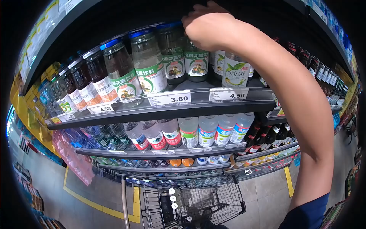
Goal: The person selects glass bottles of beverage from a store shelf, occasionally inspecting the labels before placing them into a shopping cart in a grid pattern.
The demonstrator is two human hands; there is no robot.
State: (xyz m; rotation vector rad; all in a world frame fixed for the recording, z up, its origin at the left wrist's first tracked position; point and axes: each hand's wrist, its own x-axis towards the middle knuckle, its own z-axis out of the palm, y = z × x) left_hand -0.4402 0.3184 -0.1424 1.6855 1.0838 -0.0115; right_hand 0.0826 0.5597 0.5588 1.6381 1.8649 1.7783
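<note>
- Right hand: raised to the top shelf on a fully extended arm. The fingers are curled down and clenched over the top of a bottle, and its cap is hidden under the palm.
- Grip from above: neighbouring bottles stand touching on both sides, so only the neck and cap are free to grasp.
- Bottle: upright, green label facing out, in the front row of the top shelf. It stands between a dark bottle on its left and a white bottle on its right.
- Left hand: outside the picture, so I cannot tell its state.
- Shelf stock: the bottles are upright in tight rows with labels forward so that they can be read from the aisle. The packing keeps them from tipping.
- Price tags: these sit in the rail along the shelf lip, each below the product it prices.
- Lower shelf: it carries clear water bottles, arranged in the same way.
- Cart: a wire basket stands on the floor, directly below the arm and close against the shelving.
</note>
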